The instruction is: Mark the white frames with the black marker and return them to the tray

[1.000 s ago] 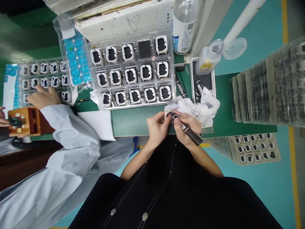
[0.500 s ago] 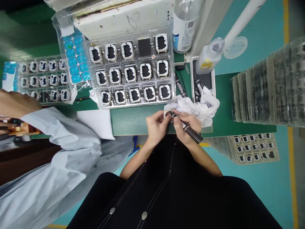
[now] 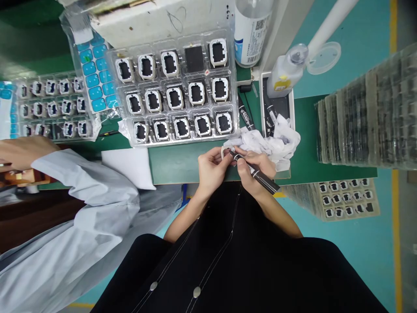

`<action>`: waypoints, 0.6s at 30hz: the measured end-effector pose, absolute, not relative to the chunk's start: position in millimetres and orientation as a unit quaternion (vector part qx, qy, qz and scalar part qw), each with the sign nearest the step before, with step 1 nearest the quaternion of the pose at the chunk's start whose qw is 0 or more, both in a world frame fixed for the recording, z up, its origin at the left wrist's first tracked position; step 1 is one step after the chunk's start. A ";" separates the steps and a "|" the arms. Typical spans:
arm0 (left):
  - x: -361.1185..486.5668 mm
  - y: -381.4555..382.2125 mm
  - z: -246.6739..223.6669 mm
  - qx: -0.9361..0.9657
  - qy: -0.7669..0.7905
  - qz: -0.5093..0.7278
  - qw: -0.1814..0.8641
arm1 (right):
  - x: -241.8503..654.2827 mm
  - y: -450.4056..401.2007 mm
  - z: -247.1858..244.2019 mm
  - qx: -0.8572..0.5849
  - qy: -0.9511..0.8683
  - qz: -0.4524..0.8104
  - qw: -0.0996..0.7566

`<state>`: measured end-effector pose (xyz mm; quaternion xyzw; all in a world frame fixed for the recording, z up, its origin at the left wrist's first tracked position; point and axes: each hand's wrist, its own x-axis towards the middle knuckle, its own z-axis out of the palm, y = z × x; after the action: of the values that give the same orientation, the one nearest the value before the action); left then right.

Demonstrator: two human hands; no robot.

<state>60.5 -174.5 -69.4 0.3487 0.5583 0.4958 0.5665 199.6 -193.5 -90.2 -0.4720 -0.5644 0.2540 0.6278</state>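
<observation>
My left hand (image 3: 211,171) is closed on a small white watch case (image 3: 223,151), mostly covered by the fingers. A black marker pen (image 3: 263,180) sits in the grip of my right hand (image 3: 256,167), its tip end touching or very near the case. Beyond both hands lies a clear plastic tray (image 3: 169,141) of similar white-rimmed watch cases (image 3: 175,98); one pocket in its back row holds no case. Crumpled white tissue (image 3: 280,141) lies just past my right hand.
A co-worker's grey sleeve (image 3: 94,195) and hand (image 3: 29,152) occupy the left side. A bottle (image 3: 252,34) and a smaller bottle (image 3: 285,76) stand at the back. Stacked trays (image 3: 365,117) rise on the right. A white cloth (image 3: 128,167) lies left of my hands.
The watch case has turned slightly in my left hand, and the marker pen has shifted a little. The view has moved slightly; the co-worker's hand has moved a bit.
</observation>
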 end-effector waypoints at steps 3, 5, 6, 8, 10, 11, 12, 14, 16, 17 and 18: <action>58.5 -172.3 -66.1 0.332 0.552 0.484 0.591 | 199.0 -192.7 -91.3 -0.466 -0.564 0.245 0.636; 57.1 -170.9 -63.3 0.322 0.547 0.477 0.608 | 198.2 -192.1 -92.1 -0.464 -0.560 0.246 0.641; 56.4 -170.3 -61.7 0.317 0.543 0.475 0.615 | 197.7 -191.9 -92.3 -0.462 -0.557 0.249 0.644; 55.0 -169.2 -58.4 0.310 0.536 0.470 0.629 | 197.0 -191.8 -92.7 -0.457 -0.551 0.256 0.650; 53.9 -168.5 -55.8 0.306 0.530 0.464 0.640 | 196.8 -192.0 -92.9 -0.452 -0.546 0.263 0.655; 53.5 -168.2 -54.9 0.304 0.529 0.462 0.644 | 197.0 -192.2 -93.0 -0.449 -0.546 0.267 0.656; 53.3 -168.0 -54.5 0.303 0.529 0.461 0.645 | 197.4 -192.5 -92.9 -0.444 -0.546 0.270 0.657; 53.2 -167.6 -54.6 0.301 0.531 0.461 0.644 | 198.3 -192.9 -92.6 -0.438 -0.548 0.276 0.657; 53.3 -167.1 -55.4 0.303 0.530 0.464 0.642 | 199.0 -193.1 -91.9 -0.436 -0.550 0.277 0.657; 53.3 -166.9 -55.8 0.305 0.528 0.466 0.641 | 199.1 -193.0 -91.5 -0.434 -0.550 0.275 0.658; 53.3 -166.6 -56.3 0.307 0.524 0.469 0.642 | 199.1 -192.6 -91.2 -0.432 -0.551 0.273 0.660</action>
<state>53.3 -166.6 -56.3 0.3072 0.5238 0.4687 0.6416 199.1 -192.6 -91.2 -0.4319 -0.5506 0.2734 0.6599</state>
